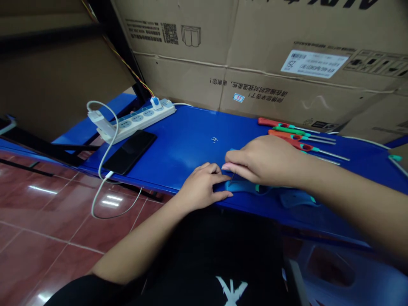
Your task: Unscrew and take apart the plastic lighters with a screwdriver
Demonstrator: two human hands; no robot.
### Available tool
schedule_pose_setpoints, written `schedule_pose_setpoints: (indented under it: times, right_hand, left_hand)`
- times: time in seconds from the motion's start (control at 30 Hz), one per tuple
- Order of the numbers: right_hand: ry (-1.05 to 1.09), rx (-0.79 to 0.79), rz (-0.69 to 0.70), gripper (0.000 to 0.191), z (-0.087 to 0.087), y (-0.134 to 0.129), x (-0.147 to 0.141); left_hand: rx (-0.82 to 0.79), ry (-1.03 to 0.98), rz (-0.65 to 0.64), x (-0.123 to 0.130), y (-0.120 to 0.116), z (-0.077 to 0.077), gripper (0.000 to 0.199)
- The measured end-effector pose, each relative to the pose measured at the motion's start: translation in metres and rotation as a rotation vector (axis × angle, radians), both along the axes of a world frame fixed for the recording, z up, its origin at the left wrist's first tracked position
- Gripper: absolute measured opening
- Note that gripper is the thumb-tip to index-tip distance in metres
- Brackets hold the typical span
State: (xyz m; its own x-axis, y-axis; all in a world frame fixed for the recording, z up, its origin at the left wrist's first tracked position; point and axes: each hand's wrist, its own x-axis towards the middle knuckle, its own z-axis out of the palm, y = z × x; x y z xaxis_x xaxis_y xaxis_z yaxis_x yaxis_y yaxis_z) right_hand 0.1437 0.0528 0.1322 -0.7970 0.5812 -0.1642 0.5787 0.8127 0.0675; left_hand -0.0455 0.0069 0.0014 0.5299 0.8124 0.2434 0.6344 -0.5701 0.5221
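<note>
My right hand (261, 159) is closed round a screwdriver, whose thin dark shaft (232, 178) points down at a blue lighter handle (244, 187). Most of the screwdriver's grip is hidden in my fist. The blue handle lies flat near the table's front edge, and its far end is covered by my right forearm. With thumb and forefinger on either side of the handle's left end, my left hand (202, 187) holds it against the table. Several tiny screws (214, 140) lie in a small pile beyond my hands. Another blue lighter handle (296, 198) rests under my right forearm.
Several long-nosed lighters (299, 138) in red, orange and green lie at the back right. At the left of the blue table (178, 136) are a black phone (130, 152) on a white cable and a power strip (140, 119). A large cardboard box (191, 76) stands behind.
</note>
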Motion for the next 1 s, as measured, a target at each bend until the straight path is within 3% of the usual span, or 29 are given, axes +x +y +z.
schedule_pose_setpoints:
  times: [0.1,0.17,0.23,0.33,0.4,0.57,0.73,0.9,1.0]
  right_hand:
    - [0.100,-0.187,0.108,0.030,0.002,-0.001,0.005]
    - [0.160,-0.251,0.173,0.035,0.004,-0.003,0.008]
    - [0.156,-0.205,0.182,0.032,0.005,-0.005,0.009]
    - [0.076,-0.064,0.055,0.033,0.003,-0.007,0.006]
    - [0.051,-0.061,-0.008,0.035,0.003,-0.007,0.005]
    - [0.140,-0.206,0.200,0.030,0.007,-0.007,0.006]
    - [0.027,0.004,0.012,0.035,0.004,-0.005,0.010]
    - [0.169,-0.204,0.207,0.033,0.004,-0.002,0.013]
    - [0.116,-0.135,0.138,0.027,0.005,-0.001,0.011]
  left_hand:
    - [-0.010,-0.009,-0.004,0.001,0.000,0.001,0.042]
    - [-0.007,-0.016,-0.007,0.001,0.000,0.001,0.041]
    - [0.008,-0.020,-0.006,0.001,-0.001,0.001,0.040]
    - [0.026,-0.002,0.004,0.001,-0.001,0.001,0.041]
    - [0.020,0.004,-0.005,0.001,-0.001,0.001,0.042]
    - [0.012,-0.019,-0.013,0.000,-0.001,0.001,0.039]
    - [0.039,0.012,0.000,0.000,-0.001,0.002,0.041]
    - [0.020,0.003,-0.009,0.000,-0.001,0.002,0.042]
    - [0.019,0.018,-0.004,0.000,-0.001,0.001,0.042]
